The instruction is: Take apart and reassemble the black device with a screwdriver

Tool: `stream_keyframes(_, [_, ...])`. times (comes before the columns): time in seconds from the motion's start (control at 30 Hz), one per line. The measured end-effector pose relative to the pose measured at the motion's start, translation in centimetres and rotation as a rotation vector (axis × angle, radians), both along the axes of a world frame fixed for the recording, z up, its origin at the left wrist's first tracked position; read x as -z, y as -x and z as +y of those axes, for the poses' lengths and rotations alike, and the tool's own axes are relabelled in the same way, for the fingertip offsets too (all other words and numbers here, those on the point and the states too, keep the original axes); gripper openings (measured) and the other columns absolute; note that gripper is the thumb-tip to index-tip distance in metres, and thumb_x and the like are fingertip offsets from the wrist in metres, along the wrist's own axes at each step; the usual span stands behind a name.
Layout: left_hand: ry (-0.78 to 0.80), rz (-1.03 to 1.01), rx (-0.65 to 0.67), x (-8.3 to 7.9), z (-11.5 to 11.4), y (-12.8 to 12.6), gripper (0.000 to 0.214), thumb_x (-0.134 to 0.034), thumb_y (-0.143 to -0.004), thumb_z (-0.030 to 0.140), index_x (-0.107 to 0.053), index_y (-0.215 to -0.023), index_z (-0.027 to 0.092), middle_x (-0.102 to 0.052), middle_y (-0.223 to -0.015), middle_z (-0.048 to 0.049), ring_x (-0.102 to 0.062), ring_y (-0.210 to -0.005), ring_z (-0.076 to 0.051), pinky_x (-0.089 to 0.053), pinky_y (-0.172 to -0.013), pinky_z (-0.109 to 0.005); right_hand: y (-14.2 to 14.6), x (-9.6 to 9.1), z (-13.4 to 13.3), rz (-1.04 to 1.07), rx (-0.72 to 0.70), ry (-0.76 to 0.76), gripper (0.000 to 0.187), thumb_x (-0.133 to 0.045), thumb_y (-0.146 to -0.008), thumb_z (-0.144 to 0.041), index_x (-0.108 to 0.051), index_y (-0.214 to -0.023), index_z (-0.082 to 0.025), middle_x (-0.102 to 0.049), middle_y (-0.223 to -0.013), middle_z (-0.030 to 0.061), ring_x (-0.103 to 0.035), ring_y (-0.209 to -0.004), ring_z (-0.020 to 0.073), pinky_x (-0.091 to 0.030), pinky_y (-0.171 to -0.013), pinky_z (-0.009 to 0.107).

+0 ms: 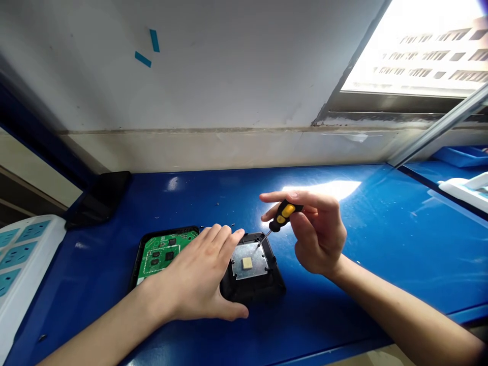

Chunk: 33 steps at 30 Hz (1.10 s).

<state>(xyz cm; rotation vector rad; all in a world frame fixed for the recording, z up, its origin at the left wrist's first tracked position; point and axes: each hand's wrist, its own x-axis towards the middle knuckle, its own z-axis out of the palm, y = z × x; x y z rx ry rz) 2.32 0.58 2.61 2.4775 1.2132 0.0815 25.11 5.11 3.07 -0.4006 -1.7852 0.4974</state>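
My right hand [318, 231] is closed around a small black and yellow screwdriver [282, 215]. Its tip touches the upper right corner of a grey metal plate [249, 259] set in a black plastic housing [253, 287]. A tan square pad sits in the plate's middle. My left hand [198, 277] lies flat with fingers stretched out, pressing on the housing's left side, thumb along its front edge. Left of it a green circuit board [160, 251] lies in another black shell, partly hidden by my left hand.
Everything lies on a blue table [381, 244] against a white wall. Several tiny screws [232, 225] lie behind the housing. A white power strip [23, 259] is at the left edge, a black object [101, 195] at the back left, a window at the upper right.
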Motion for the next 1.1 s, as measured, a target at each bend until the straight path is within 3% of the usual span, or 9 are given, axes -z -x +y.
stream_keyframes(0.13, [-0.023, -0.013, 0.003, 0.1, -0.1, 0.0, 0.114, -0.081, -0.067, 0.066, -0.031, -0.156, 0.014, -0.052, -0.139, -0.0184, -0.048, -0.133, -0.043, -0.034, -0.117, -0.065, 0.3, -0.3, -0.2, 0.006, -0.015, -0.012, 0.031, -0.052, -0.102, -0.021, -0.056, -0.132, -0.026, -0.068, -0.126, 0.0101, -0.075, -0.091, 0.0195, -0.067, -0.070, 0.039])
stream_keyframes(0.27, [-0.059, -0.047, 0.003, 0.4, -0.1, 0.0, 0.112, -0.083, -0.066, 0.066, -0.034, -0.154, 0.018, -0.054, -0.136, -0.0163, -0.049, -0.130, -0.043, -0.038, -0.114, -0.065, 1.1, -0.9, -0.8, 0.027, 0.072, -0.016, 0.026, -0.069, -0.095, -0.034, -0.064, -0.120, -0.028, -0.061, -0.106, 0.0049, -0.069, -0.083, 0.0172, -0.064, -0.065, 0.036])
stream_keyframes(0.43, [-0.089, -0.044, 0.002, 0.4, -0.1, 0.0, 0.101, -0.082, -0.065, 0.067, -0.043, -0.146, 0.019, -0.056, -0.131, -0.0141, -0.054, -0.122, -0.042, -0.044, -0.108, -0.063, 2.3, -1.3, -1.6, 0.098, 0.118, 0.065, 0.020, -0.075, -0.091, -0.027, -0.065, -0.108, -0.028, -0.056, -0.094, 0.0003, -0.064, -0.077, 0.0142, -0.058, -0.061, 0.031])
stream_keyframes(0.6, [-0.089, -0.010, 0.016, 0.2, -0.1, -0.1, 0.108, -0.082, -0.067, 0.066, -0.038, -0.151, 0.014, -0.055, -0.132, -0.0163, -0.053, -0.123, -0.040, -0.042, -0.111, -0.062, 2.6, -1.1, -1.3, 0.144, 0.165, 0.123, 0.020, -0.075, -0.090, -0.021, -0.066, -0.106, -0.029, -0.056, -0.094, -0.0006, -0.062, -0.075, 0.0126, -0.059, -0.061, 0.029])
stream_keyframes(0.73, [-0.087, -0.022, 0.018, 0.2, -0.1, -0.1, 0.113, -0.083, -0.067, 0.065, -0.034, -0.154, 0.014, -0.055, -0.133, -0.0168, -0.052, -0.125, -0.040, -0.040, -0.113, -0.062, 2.2, -0.7, -1.0, 0.120, 0.204, 0.134, 0.022, -0.069, -0.094, -0.020, -0.069, -0.114, -0.031, -0.062, -0.097, 0.0009, -0.066, -0.082, 0.0150, -0.063, -0.069, 0.034])
stream_keyframes(0.9, [-0.078, -0.019, 0.011, 0.1, -0.1, 0.0, 0.111, -0.082, -0.068, 0.067, -0.035, -0.154, 0.014, -0.055, -0.133, -0.0175, -0.051, -0.127, -0.042, -0.039, -0.113, -0.063, 2.2, 0.1, -1.2, 0.100, 0.155, 0.081, 0.036, -0.048, -0.105, -0.021, -0.059, -0.136, -0.034, -0.073, -0.115, 0.0033, -0.073, -0.084, 0.0145, -0.065, -0.069, 0.034])
stream_keyframes(1.1, [-0.069, -0.020, 0.017, 0.1, -0.2, 0.0, 0.118, -0.082, -0.066, 0.069, -0.035, -0.155, 0.008, -0.054, -0.136, -0.0212, -0.050, -0.129, -0.043, -0.039, -0.114, -0.062, 2.5, 0.0, -1.1, 0.108, 0.148, 0.057, 0.030, -0.043, -0.106, -0.021, -0.061, -0.129, -0.030, -0.073, -0.113, 0.0047, -0.075, -0.090, 0.0168, -0.061, -0.062, 0.030])
